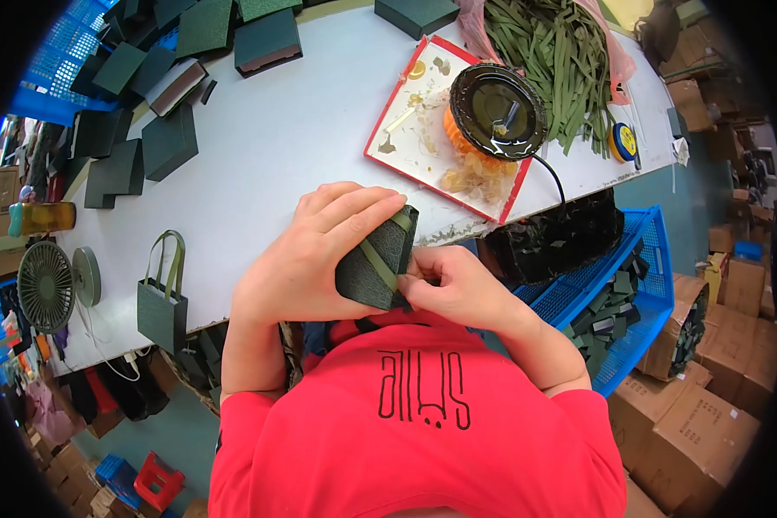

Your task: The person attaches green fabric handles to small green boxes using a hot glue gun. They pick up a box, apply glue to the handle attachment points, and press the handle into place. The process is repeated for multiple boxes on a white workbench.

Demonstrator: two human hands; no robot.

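My left hand (319, 250) is wrapped round a small dark green box (369, 274), held tilted just over the table's front edge. A green ribbon strap (378, 259) runs across the box's face. At the box's right side, my right hand (453, 281) pinches with thumb and forefinger near the strap's end; what lies between the fingertips is hidden. Left of my left arm stands a dark green box with a ribbon handle (162, 315), its loop upright. A heap of green ribbon strips (548, 65) lies in a pink plastic bag at the far right.
A round black glue pot (497, 112) with a cord sits on a red-edged, glue-stained board (397, 121). Several green boxes (168, 142) crowd the white table's (259, 129) far left. A fan (47, 287) stands left; a blue crate of green pieces (639, 293) is at right.
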